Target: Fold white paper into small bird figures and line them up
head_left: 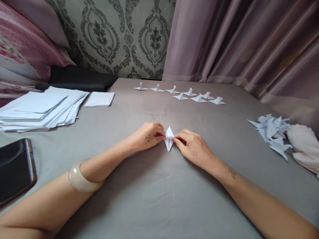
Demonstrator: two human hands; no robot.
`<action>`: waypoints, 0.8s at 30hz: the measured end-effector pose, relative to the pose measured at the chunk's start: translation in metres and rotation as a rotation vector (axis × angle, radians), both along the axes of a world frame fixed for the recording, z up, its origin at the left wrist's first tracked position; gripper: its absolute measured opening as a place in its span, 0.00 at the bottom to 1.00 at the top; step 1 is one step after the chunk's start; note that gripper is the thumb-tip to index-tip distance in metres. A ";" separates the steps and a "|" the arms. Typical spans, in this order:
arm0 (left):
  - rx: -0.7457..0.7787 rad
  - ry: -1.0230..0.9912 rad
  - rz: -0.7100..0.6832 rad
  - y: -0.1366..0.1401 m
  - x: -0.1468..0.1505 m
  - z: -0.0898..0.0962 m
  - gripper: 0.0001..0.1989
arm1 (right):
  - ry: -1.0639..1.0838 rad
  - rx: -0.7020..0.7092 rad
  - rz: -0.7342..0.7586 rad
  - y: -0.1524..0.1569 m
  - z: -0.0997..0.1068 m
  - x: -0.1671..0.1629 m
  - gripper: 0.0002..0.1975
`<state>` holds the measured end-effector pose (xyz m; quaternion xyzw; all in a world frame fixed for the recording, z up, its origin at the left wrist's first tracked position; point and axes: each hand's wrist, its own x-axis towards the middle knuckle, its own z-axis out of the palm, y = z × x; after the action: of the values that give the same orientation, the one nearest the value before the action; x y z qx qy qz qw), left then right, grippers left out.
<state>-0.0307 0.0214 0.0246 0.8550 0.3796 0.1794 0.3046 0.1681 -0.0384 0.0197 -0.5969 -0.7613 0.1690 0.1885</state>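
A small white folded paper (169, 143), shaped like a narrow diamond, is between my two hands just above or on the grey cloth. It has a slit down its lower half and a crease across its middle. My left hand (149, 136) pinches its left edge between thumb and fingers. On the opposite edge, the thumb and forefinger of my right hand (193, 144) are closed in the same way. Beyond the hands, several white folded paper birds (173, 90) stand in two short rows.
At the left lie a stack of white paper sheets (37, 108), a smaller paper pile (99, 99) and a phone (16, 171). A heap of folded paper pieces (271, 127) lies at the right beside a pale cloth (304, 144). Curtains (224, 39) and a patterned wall (127, 39) bound the back.
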 end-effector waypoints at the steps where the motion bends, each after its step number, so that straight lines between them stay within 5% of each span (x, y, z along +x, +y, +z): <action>1: 0.005 0.001 0.005 0.000 0.000 -0.001 0.08 | -0.003 -0.001 -0.009 0.000 0.000 -0.001 0.12; 24: 0.037 0.026 0.190 -0.008 0.011 -0.013 0.08 | 0.048 -0.049 -0.161 0.011 -0.007 -0.008 0.12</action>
<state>-0.0202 0.0139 0.0120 0.8229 0.4594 0.2030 0.2655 0.1598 -0.0271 0.0129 -0.6565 -0.7017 0.1861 0.2050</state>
